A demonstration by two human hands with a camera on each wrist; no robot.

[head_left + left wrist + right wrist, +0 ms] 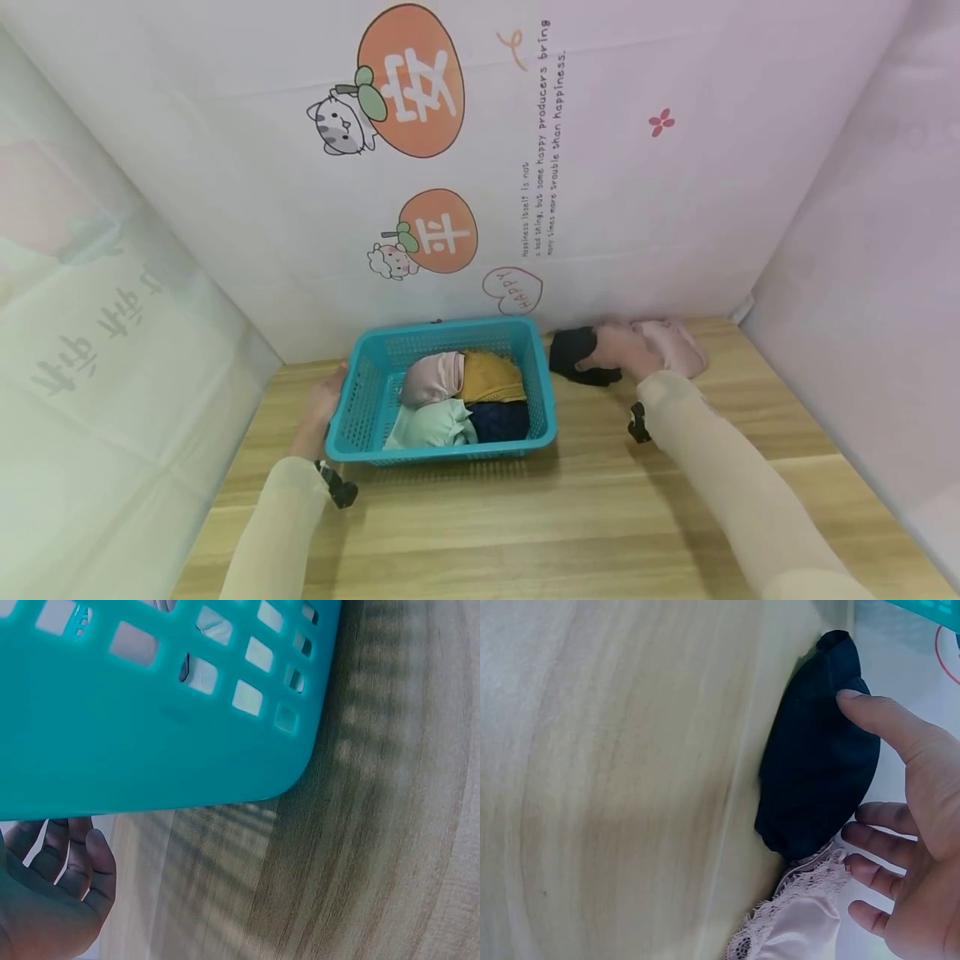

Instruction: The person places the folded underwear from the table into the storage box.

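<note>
A teal plastic basket [442,457] stands on the table, holding a folded pink garment [431,379], a mustard one [491,377], a pale green one [438,425] and a navy one [498,421]. My left hand [326,398] is at the basket's left side; in the left wrist view, some fingertips disappear behind its rim. Right of the basket lies a folded black garment [817,757]. My right hand [922,825] has its thumb over it, with the other fingers spread along its far edge. Against the black piece lies a pink lace-trimmed garment [802,922], like underwear.
A wood-grain table [480,533] carries everything. White printed cloth [600,167] rises behind the basket, and more cloth walls in the left and right sides.
</note>
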